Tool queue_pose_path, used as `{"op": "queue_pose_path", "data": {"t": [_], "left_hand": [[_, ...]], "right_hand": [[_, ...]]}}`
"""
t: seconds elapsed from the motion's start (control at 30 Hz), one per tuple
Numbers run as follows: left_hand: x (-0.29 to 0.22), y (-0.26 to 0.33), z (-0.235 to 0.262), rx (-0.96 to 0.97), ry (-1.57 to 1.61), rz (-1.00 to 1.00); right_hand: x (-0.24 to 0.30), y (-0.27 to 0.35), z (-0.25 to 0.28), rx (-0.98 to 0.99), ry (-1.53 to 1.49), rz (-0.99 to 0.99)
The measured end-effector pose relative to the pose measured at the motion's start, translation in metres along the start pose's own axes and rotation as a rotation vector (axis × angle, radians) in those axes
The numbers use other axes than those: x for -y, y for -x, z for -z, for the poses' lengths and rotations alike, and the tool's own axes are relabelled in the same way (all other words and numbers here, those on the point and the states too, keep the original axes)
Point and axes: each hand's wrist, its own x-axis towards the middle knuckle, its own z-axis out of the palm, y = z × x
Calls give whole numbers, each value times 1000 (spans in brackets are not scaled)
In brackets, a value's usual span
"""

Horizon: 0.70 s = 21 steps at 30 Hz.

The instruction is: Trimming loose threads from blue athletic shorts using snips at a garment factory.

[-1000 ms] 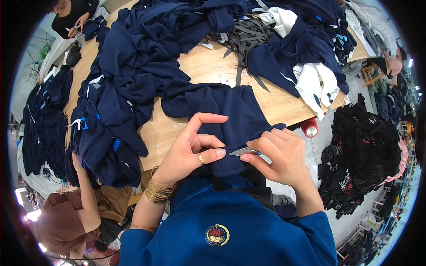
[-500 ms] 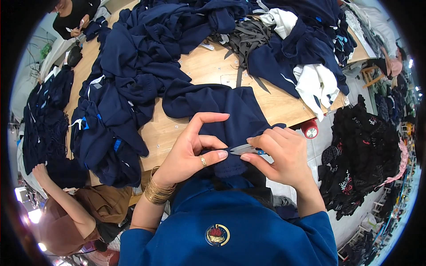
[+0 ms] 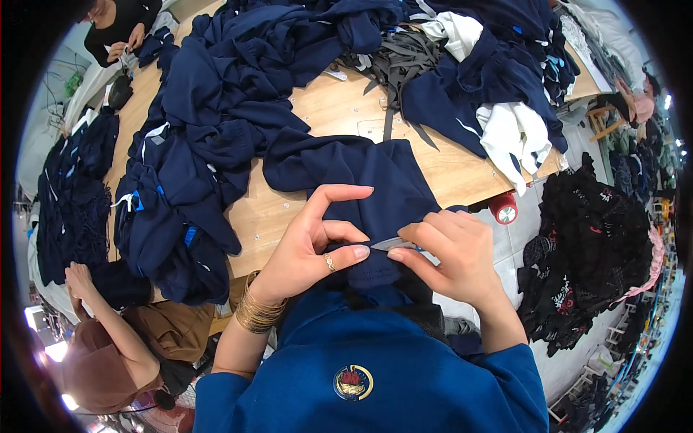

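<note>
A navy blue garment lies on the wooden table and hangs over its near edge toward me. My left hand, with a ring and gold bangles, pinches the fabric near that edge, index finger raised. My right hand holds a small metal cutting tool with its tip against the fabric, right beside my left thumb. Both hands meet over the same fold of cloth.
Heaps of navy garments cover the left and far table, with white pieces at right. A red spool sits under the table edge. Black clothes pile on the floor at right. One person crouches lower left, another works far left.
My hands stay at the same fold of fabric with only small finger shifts. The person at lower left has bent lower and shifted their arm.
</note>
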Motion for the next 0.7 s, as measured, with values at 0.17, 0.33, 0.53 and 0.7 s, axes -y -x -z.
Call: {"op": "queue_pose_path", "data": {"t": [0.17, 0.33, 0.53, 0.7], "left_hand": [[9, 0, 6, -48, 84, -50], [10, -2, 6, -75, 123, -109], [8, 0, 5, -95, 130, -97], [7, 0, 5, -113, 137, -89]], "right_hand": [[-4, 2, 1, -186, -206, -227], [-8, 11, -4, -200, -239, -133], [-3, 11, -2, -117, -93, -26], [1, 5, 2, -63, -31, 32]]}}
